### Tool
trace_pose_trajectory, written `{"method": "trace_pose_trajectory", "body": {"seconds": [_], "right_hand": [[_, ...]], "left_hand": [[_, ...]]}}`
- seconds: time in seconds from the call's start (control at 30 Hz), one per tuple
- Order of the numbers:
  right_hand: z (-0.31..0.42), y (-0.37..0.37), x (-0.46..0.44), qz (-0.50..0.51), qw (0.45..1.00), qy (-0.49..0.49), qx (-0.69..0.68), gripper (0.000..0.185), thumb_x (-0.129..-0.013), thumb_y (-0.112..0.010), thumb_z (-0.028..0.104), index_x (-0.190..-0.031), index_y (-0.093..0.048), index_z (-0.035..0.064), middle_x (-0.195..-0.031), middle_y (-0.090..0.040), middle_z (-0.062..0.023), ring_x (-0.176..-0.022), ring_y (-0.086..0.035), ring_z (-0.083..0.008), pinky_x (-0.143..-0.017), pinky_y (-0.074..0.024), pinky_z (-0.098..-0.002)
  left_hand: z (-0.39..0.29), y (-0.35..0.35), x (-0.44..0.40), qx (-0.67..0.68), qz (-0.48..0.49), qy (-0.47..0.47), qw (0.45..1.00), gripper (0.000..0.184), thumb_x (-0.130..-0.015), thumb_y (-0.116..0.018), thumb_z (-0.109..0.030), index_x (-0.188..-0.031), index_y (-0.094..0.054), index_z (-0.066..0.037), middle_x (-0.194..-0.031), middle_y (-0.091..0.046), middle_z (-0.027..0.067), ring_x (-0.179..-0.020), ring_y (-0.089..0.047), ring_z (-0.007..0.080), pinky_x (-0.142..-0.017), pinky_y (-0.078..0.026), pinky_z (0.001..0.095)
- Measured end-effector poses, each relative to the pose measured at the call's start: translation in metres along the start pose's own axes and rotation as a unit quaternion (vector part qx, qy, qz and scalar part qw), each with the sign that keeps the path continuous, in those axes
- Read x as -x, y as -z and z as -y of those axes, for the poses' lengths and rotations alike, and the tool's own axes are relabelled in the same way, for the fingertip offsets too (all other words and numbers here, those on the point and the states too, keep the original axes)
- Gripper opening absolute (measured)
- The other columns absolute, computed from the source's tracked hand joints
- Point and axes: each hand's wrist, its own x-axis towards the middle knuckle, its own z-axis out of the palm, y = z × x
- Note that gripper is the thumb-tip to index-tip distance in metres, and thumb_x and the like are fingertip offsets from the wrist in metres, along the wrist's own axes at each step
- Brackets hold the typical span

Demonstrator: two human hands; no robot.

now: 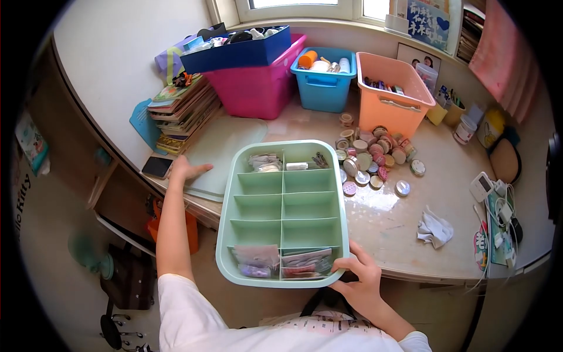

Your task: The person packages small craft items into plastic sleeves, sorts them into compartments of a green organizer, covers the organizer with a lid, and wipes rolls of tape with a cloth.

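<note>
A mint-green divided storage box [281, 229] is tilted toward me at the desk's front edge. My right hand [360, 276] grips its near right corner, fingers over the rim. Small plastic packets [305, 264] lie in the two nearest compartments; the far left one holds more packets [267, 162], and the far right one a white roll [297, 166] and small dark pieces. The middle compartments are bare. On the desk to the left, my left hand [187, 170] rests with thumb apart, between a phone [158, 167] and a pale green flat lid [229, 138], holding nothing visible.
Many washi tape rolls [375, 152] are heaped right of the box. Behind stand a pink bin [252, 91], a blue basket [324, 91] and an orange bin [390, 111]. Stacked books [182, 117] are at left; a crumpled tissue [435, 227] and tangled cables [504, 217] lie right.
</note>
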Motion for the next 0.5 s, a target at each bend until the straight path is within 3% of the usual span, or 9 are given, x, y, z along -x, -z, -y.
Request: {"method": "trace_pose_trajectory", "body": {"seconds": [0.03, 0.17, 0.23, 0.27, 0.33, 0.37, 0.47, 0.5], "right_hand": [[0.001, 0.000, 0.000, 0.000, 1.000, 0.000, 0.009, 0.033, -0.068, -0.092, 0.003, -0.095, -0.073, 0.0095, -0.145, -0.062, -0.0201, -0.111, -0.072, -0.0354, -0.092, -0.0593, -0.0391], [-0.002, 0.000, 0.001, 0.012, 1.000, -0.008, 0.016, 0.034, -0.067, -0.093, 0.007, -0.094, -0.073, 0.0102, -0.146, -0.062, -0.0200, -0.111, -0.073, -0.0355, -0.092, -0.0598, -0.0396], [-0.002, 0.001, 0.000, 0.013, 1.000, 0.002, 0.017, 0.034, -0.067, -0.093, 0.007, -0.094, -0.073, 0.0099, -0.147, -0.061, -0.0205, -0.111, -0.073, -0.0356, -0.091, -0.0601, -0.0398], [-0.002, 0.000, 0.000, 0.009, 1.000, 0.009, 0.018, 0.034, -0.067, -0.093, 0.007, -0.094, -0.072, 0.0096, -0.147, -0.061, -0.0211, -0.110, -0.073, -0.0356, -0.091, -0.0603, -0.0400], [-0.002, -0.001, 0.001, 0.003, 1.000, 0.010, 0.018, 0.034, -0.067, -0.093, 0.007, -0.094, -0.072, 0.0095, -0.147, -0.061, -0.0218, -0.110, -0.073, -0.0356, -0.090, -0.0605, -0.0399], [-0.002, -0.002, 0.001, -0.003, 1.000, 0.010, 0.018, 0.034, -0.067, -0.093, 0.007, -0.093, -0.072, 0.0093, -0.147, -0.060, -0.0225, -0.110, -0.073, -0.0357, -0.089, -0.0607, -0.0399], [0.002, -0.002, 0.001, -0.009, 1.000, 0.013, 0.027, 0.033, -0.068, -0.093, 0.006, -0.093, -0.072, 0.0090, -0.147, -0.059, -0.0232, -0.109, -0.073, -0.0357, -0.089, -0.0609, -0.0395], [0.003, -0.002, 0.002, -0.009, 1.000, 0.015, 0.025, 0.033, -0.068, -0.093, 0.006, -0.093, -0.072, 0.0090, -0.147, -0.059, -0.0232, -0.109, -0.073, -0.0357, -0.089, -0.0609, -0.0395]], "left_hand": [[0.001, 0.002, -0.004, 0.017, 0.030, -0.042, 0.999, 0.131, -0.059, -0.081, -0.089, -0.141, -0.059, 0.011, -0.146, -0.059, 0.0282, -0.142, -0.051, 0.0439, -0.110, -0.045, 0.0604], [-0.015, 0.007, 0.002, -0.030, 0.051, -0.036, 0.998, 0.134, -0.059, -0.081, -0.089, -0.140, -0.058, 0.015, -0.143, -0.061, 0.0306, -0.138, -0.056, 0.0428, -0.107, -0.050, 0.0603], [-0.015, -0.005, 0.001, -0.063, -0.080, 0.008, 0.995, 0.136, -0.061, -0.077, -0.092, -0.144, -0.055, 0.014, -0.143, -0.063, 0.0292, -0.133, -0.062, 0.0413, -0.104, -0.051, 0.0628], [-0.013, -0.003, -0.003, -0.062, -0.082, 0.010, 0.995, 0.136, -0.061, -0.077, -0.092, -0.144, -0.055, 0.014, -0.143, -0.063, 0.0292, -0.133, -0.062, 0.0413, -0.104, -0.051, 0.0628], [-0.016, 0.011, -0.009, -0.054, 0.039, -0.009, 0.998, 0.140, -0.062, -0.075, -0.093, -0.148, -0.050, 0.014, -0.147, -0.060, 0.0300, -0.135, -0.060, 0.0413, -0.104, -0.049, 0.0665], [-0.017, 0.013, -0.008, -0.055, 0.038, -0.008, 0.998, 0.140, -0.062, -0.075, -0.093, -0.148, -0.050, 0.014, -0.147, -0.060, 0.0300, -0.135, -0.060, 0.0413, -0.104, -0.049, 0.0665], [-0.001, 0.011, -0.022, -0.030, 0.021, 0.009, 0.999, 0.131, -0.070, -0.075, -0.089, -0.147, -0.051, 0.014, -0.144, -0.061, 0.0316, -0.129, -0.064, 0.0379, -0.101, -0.054, 0.0586], [0.005, 0.018, -0.018, 0.059, 0.031, 0.010, 0.998, 0.126, -0.073, -0.074, -0.087, -0.146, -0.053, 0.014, -0.142, -0.062, 0.0320, -0.126, -0.067, 0.0364, -0.099, -0.056, 0.0534]]}}
